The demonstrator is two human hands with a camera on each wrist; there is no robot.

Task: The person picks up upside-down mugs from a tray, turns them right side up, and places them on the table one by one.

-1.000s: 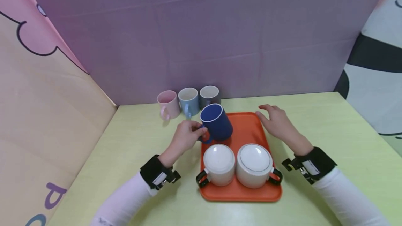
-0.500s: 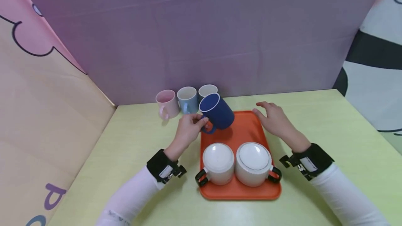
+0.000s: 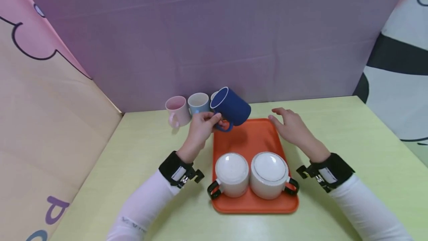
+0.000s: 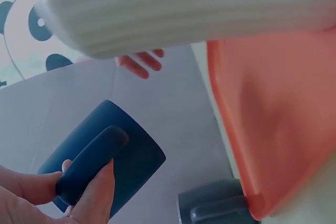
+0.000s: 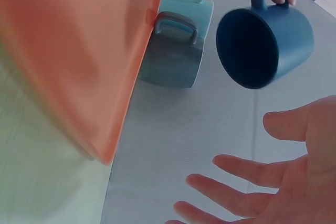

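Desk (image 3: 351, 133): I see a yellow-green top, with a purple backdrop behind it.
Tray (image 3: 249, 140): orange, lying on the desk in front of me; its far half is bare.
White mugs (image 3: 270, 176): two stand upside down side by side on the near end of the tray, black handles pointing outward.
Blue mug (image 3: 231, 108): I see it in the air above the far left corner of the tray, tilted with its mouth toward the upper left, clear of the tray.
Left hand (image 3: 200, 129): my fingers (image 4: 97, 198) curl round the blue mug's handle and hold it up.
Right hand (image 3: 291, 127): fingers spread wide and relaxed at the tray's far right edge, holding nothing.
Back row: pink mug (image 3: 177, 111), light blue mug (image 3: 198, 102) and grey mug (image 5: 173, 59) stand together by the backdrop, the grey one mostly hidden behind the blue mug in the head view.
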